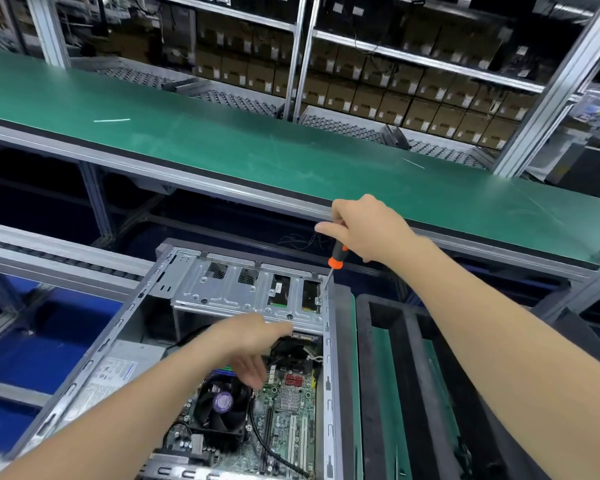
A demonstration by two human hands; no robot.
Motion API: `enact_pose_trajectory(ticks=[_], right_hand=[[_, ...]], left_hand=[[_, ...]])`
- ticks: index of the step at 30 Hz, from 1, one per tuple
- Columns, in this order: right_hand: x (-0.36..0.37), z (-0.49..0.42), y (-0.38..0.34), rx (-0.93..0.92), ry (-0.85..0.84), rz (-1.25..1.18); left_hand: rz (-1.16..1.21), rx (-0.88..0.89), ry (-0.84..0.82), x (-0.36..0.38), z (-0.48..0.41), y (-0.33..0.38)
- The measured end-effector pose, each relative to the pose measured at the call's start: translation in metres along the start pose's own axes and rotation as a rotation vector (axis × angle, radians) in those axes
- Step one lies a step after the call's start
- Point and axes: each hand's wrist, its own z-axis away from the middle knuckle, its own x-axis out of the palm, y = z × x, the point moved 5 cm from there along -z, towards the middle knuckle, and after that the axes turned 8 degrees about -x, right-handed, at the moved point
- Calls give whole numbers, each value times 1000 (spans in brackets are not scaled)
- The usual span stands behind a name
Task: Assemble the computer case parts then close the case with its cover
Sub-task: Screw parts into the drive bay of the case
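An open computer case [94,344] lies on its side in front of me, its cover off. Inside show the green motherboard [291,403], a black CPU fan [222,407] and a silver drive cage [236,292] across the far end. My right hand [364,226] grips an orange-and-black screwdriver [336,259] upright, its tip on the drive cage's right corner. My left hand [250,344] hovers over the case just in front of the cage, fingers loose and pointing right, holding nothing.
A black tray [368,375] with green-lined slots stands right of the case. Beyond the case runs a green conveyor belt [257,147] with metal rails. Shelves of cardboard boxes [395,98] fill the back. Blue bins [32,341] sit lower left.
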Motion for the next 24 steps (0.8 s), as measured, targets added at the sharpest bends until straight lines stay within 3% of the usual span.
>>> enact_pose_trajectory(ticks=[2, 4, 6, 9, 12, 16, 21, 24], right_hand=[[3, -1, -1, 50, 31, 109], [6, -2, -2, 0, -20, -30], [6, -2, -4, -103, -161, -214], [2, -2, -5, -162, -223, -288], [2, -4, -6, -85, -34, -116], [6, -1, -6, 31, 85, 103], [9, 2, -4, -142, -109, -303], [8, 3, -4, -165, -128, -362]], left_hand=[[-218, 130, 240, -22, 0, 17], [-245, 319, 468, -30, -7, 44], [-232, 452, 574, -26, -20, 68], [-291, 505, 503, -8, -54, 87], [-234, 477, 486, -2, -81, 90], [-88, 461, 515, -5, -93, 89], [-71, 483, 523, -12, -91, 85], [-67, 507, 519, -12, -89, 83]])
